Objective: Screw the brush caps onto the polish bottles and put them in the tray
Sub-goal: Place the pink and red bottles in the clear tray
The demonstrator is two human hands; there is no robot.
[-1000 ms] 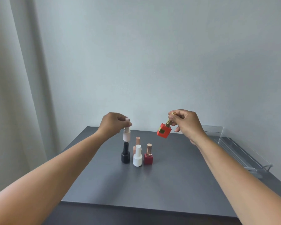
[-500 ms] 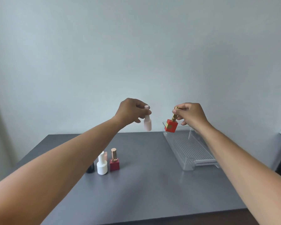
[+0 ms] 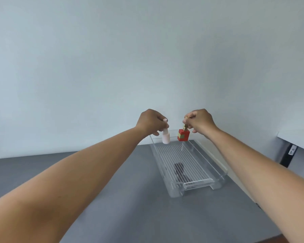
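Hanging by their caps over the clear tray's (image 3: 218, 168) 12 o'clock end, the left hand (image 3: 150, 122) pinches a pink polish bottle (image 3: 165, 137) and the right hand (image 3: 199, 121) a red one (image 3: 183, 135); both look small, light, likely breakable glass.

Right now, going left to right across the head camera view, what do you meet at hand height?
Left hand → pale pink round polish bottle → red square polish bottle with gold cap → right hand.
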